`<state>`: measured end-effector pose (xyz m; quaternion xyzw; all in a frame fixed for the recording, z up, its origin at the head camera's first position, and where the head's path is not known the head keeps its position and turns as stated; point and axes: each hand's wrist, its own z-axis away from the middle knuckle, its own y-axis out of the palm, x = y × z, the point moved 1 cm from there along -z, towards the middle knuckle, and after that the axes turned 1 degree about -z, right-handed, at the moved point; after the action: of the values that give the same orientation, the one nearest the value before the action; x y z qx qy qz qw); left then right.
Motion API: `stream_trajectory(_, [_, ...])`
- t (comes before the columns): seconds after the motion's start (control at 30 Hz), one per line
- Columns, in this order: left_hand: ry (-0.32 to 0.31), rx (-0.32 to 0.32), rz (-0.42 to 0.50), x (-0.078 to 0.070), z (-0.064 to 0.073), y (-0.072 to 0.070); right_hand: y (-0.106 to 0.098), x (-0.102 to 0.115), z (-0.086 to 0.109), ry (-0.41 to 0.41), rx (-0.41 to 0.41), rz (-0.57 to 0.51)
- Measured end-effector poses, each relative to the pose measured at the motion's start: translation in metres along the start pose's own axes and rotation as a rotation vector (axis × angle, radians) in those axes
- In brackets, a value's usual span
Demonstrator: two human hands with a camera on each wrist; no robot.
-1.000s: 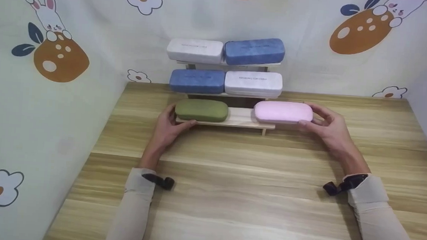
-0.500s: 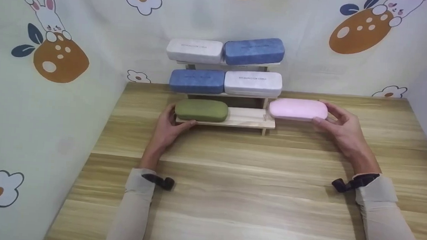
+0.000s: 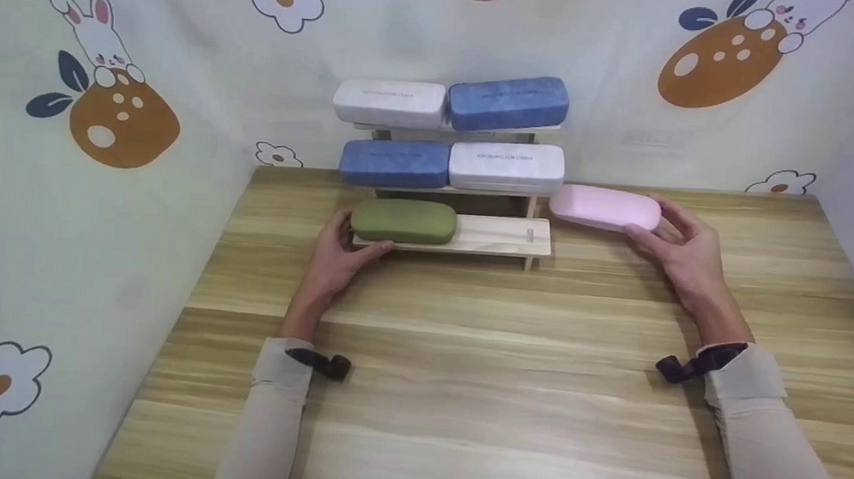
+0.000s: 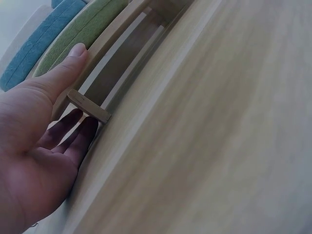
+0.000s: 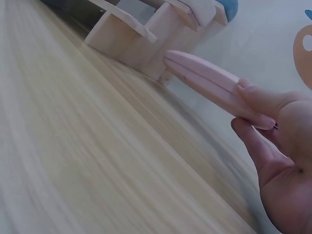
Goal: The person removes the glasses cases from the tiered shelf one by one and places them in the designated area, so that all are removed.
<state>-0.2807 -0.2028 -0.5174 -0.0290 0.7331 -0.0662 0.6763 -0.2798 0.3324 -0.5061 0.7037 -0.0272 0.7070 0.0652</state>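
My right hand (image 3: 688,261) pinches the right end of a pink glasses case (image 3: 602,207), thumb in front and fingers behind. The case hangs tilted to the right of a tiered wooden display stand (image 3: 495,233); the right wrist view has the pink case (image 5: 204,80) off the tabletop. On the left of the stand's lowest shelf sits a green glasses case (image 3: 404,221). My left hand (image 3: 334,252) curls round its left end, thumb along the front at the shelf edge. In the left wrist view, fingers of the left hand (image 4: 34,141) reach below the shelf by its leg.
The middle shelf carries a blue case (image 3: 395,162) and a white case (image 3: 507,166). Above them are another white case (image 3: 390,102) and a slanted blue case (image 3: 509,102). A patterned cloth (image 3: 207,51) hangs behind the wooden table (image 3: 476,393).
The right hand has lifted the pink glasses case off the lowest shelf, moving it right and back, and tilted it. The left hand and green case have stayed in place.
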Motion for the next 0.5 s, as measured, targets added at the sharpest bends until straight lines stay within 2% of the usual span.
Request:
stream_trajectory(0.27, [-0.011,0.003,-0.012,-0.003,0.002,0.000,0.007,-0.005,-0.011,-0.015,-0.016,0.162])
stream_trajectory(0.5, [-0.018,0.009,0.012,-0.001,0.000,0.001,0.011,-0.002,-0.028,-0.010,0.049,0.293])
